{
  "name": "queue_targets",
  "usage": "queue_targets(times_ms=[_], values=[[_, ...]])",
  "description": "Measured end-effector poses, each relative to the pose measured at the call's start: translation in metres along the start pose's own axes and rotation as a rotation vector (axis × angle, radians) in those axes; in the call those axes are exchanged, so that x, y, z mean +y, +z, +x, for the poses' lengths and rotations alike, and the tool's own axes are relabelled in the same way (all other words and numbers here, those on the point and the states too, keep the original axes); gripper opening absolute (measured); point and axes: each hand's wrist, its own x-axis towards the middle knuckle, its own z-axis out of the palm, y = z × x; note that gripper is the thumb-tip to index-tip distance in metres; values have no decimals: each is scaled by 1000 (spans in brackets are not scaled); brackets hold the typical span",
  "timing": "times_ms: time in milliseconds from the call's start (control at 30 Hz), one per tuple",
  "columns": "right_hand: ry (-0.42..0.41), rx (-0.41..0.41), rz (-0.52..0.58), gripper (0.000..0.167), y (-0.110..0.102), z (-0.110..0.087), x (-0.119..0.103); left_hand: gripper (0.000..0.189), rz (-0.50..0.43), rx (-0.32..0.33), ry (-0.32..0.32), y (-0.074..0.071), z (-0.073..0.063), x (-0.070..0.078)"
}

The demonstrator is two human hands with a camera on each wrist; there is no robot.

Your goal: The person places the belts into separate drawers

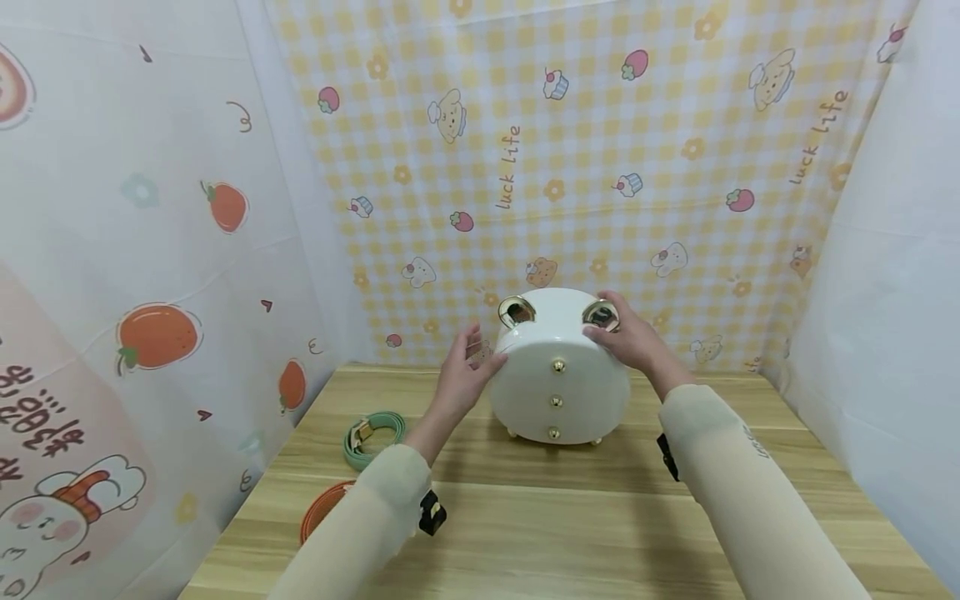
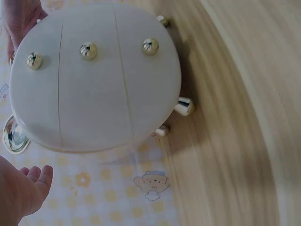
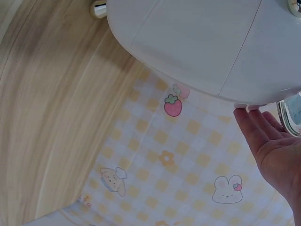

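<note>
An off-white oval drawer box (image 1: 558, 392) with gold round knobs, short gold feet and gold ear-like rings stands upright on the wooden table. Its seams between drawers show in the left wrist view, the drawers closed. My left hand (image 1: 467, 372) is at the box's upper left side, thumb near the edge and fingers spread; in the left wrist view, the visible fingers (image 2: 40, 181) are apart from it. At the upper right corner, my right hand (image 1: 626, 332) rests by the right ear ring (image 1: 602, 316), thumb on the front. Straight fingertips (image 3: 247, 110) touch the side in the right wrist view.
A coiled green belt (image 1: 397, 423) with a gold buckle lies on the table (image 1: 570, 533) at left. Nearer, an orange-red coiled strap (image 1: 318, 510) is partly hidden by the left sleeve. Patterned cloth (image 1: 555, 150) hangs behind, and cloth walls stand at both sides.
</note>
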Motion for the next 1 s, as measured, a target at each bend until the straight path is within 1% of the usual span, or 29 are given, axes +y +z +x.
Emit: queue_targets(times_ms=[300, 400, 533, 600, 733, 900, 1000], values=[[10, -2, 13, 74, -2, -1, 0, 69, -82, -5, 2, 13, -21, -11], [10, -1, 16, 74, -3, -2, 0, 70, -107, -11, -6, 17, -26, -16], [7, -2, 13, 75, -3, -2, 0, 71, -131, 8, -34, 26, -33, -22], [7, -2, 12, 75, -3, -2, 0, 70, -142, 27, -43, 31, -36, -25], [8, -2, 11, 75, -3, -2, 1, 64, -150, 58, -35, 45, -44, -29], [-5, -6, 3, 75, -2, -1, 1, 57, -159, 85, -29, 67, -53, -38], [-9, -4, -1, 75, -1, 0, 0, 55, -171, 115, -28, 80, -58, -42]])
